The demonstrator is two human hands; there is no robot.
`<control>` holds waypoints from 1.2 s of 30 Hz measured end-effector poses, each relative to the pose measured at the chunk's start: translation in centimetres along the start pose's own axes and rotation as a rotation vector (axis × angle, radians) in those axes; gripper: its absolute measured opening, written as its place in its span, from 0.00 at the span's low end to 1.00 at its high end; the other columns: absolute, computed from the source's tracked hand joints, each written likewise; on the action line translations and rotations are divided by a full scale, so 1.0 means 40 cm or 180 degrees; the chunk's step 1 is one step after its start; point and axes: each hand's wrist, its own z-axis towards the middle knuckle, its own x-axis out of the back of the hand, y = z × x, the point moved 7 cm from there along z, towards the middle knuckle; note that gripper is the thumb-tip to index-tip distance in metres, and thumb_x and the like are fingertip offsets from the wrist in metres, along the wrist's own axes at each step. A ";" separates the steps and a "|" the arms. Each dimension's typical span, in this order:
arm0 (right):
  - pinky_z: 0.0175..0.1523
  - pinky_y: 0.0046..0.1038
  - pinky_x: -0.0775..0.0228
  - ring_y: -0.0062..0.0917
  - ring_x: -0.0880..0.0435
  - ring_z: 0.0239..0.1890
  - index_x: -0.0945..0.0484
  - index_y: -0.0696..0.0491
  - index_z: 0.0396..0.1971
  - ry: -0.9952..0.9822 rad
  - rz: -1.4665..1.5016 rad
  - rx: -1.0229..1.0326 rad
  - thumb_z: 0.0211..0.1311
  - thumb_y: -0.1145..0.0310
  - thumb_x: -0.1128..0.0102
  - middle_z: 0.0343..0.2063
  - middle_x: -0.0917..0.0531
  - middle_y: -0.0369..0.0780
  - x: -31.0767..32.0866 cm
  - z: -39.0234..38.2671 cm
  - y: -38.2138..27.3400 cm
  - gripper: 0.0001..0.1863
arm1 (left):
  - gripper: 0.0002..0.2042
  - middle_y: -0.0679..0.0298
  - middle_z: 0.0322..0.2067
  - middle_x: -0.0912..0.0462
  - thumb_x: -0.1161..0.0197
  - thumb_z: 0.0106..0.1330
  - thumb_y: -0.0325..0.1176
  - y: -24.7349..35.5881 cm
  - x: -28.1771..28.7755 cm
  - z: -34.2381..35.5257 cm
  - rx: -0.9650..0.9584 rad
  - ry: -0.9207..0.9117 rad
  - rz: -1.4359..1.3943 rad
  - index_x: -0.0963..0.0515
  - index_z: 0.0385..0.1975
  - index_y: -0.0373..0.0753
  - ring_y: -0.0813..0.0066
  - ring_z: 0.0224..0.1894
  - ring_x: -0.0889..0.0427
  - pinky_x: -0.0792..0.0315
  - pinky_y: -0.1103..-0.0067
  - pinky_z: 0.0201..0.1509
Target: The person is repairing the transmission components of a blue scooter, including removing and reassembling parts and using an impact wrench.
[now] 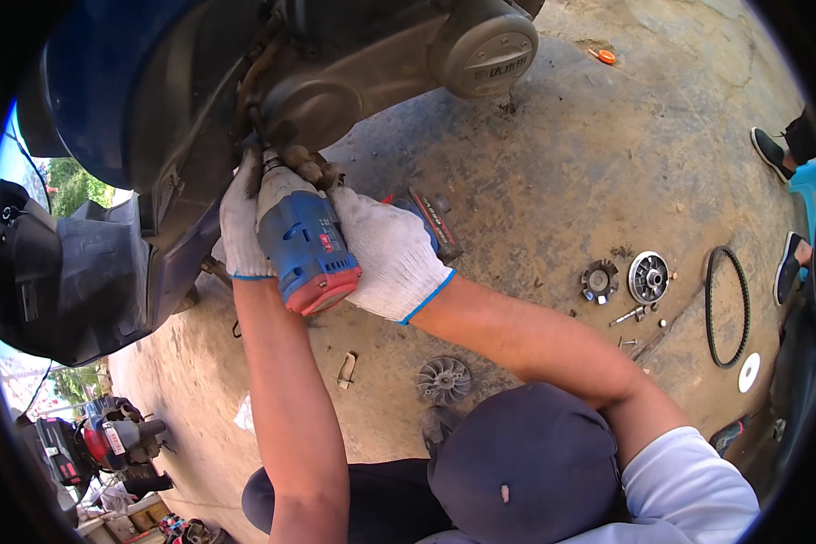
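Both my hands wear white knit gloves with blue cuffs and dirty fingertips. My right hand (381, 249) is closed round the handle of a blue-and-red impact wrench (301, 238). A dark battery block (440, 231) shows past that hand. Along the other side of the tool's nose lies my left hand (243, 222), closed against it, with its fingers partly hidden. The wrench's nose points up to the lower edge of a scooter's grimy engine casing (322, 109). The exact spot where its tip meets the casing is hard to make out.
On the concrete lie a finned fan disc (444, 380), a pulley disc (648, 276), a dark toothed plate (599, 281), bolts, a black drive belt (728, 308) and a white disc (749, 373). Another person's shoes (771, 154) are at right. A parked scooter (109, 440) stands lower left.
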 end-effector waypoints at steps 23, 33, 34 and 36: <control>0.47 0.45 0.19 0.51 0.12 0.43 0.27 0.60 0.52 -0.0020 -0.0133 0.0075 0.57 0.53 0.29 0.39 0.13 0.53 -0.003 0.036 -0.008 0.32 | 0.23 0.57 0.28 0.14 0.48 0.82 0.50 0.006 0.066 0.025 -0.0486 0.0492 -0.0076 0.19 0.42 0.33 0.56 0.35 0.13 0.17 0.66 0.49; 0.57 0.36 0.19 0.42 0.12 0.51 0.25 0.57 0.64 0.0329 0.0574 0.0395 0.56 0.61 0.27 0.50 0.13 0.50 0.216 -0.142 0.074 0.35 | 0.19 0.56 0.36 0.14 0.51 0.83 0.47 -0.122 -0.187 -0.041 -0.0424 -0.0136 -0.0070 0.24 0.55 0.37 0.61 0.37 0.13 0.19 0.60 0.56; 0.63 0.36 0.22 0.40 0.14 0.57 0.28 0.57 0.66 0.0496 0.0903 0.0355 0.67 0.63 0.36 0.55 0.15 0.47 0.227 -0.177 0.139 0.30 | 0.19 0.53 0.38 0.14 0.49 0.83 0.46 -0.184 -0.244 -0.022 -0.0376 -0.0184 0.0114 0.24 0.55 0.36 0.60 0.38 0.13 0.19 0.60 0.56; 0.64 0.38 0.23 0.40 0.15 0.58 0.27 0.56 0.66 0.0777 0.0922 0.0351 0.70 0.63 0.40 0.57 0.16 0.46 0.258 -0.236 0.239 0.27 | 0.19 0.51 0.42 0.14 0.46 0.82 0.44 -0.268 -0.353 0.027 -0.0077 -0.0324 0.0647 0.26 0.58 0.34 0.55 0.42 0.12 0.18 0.57 0.58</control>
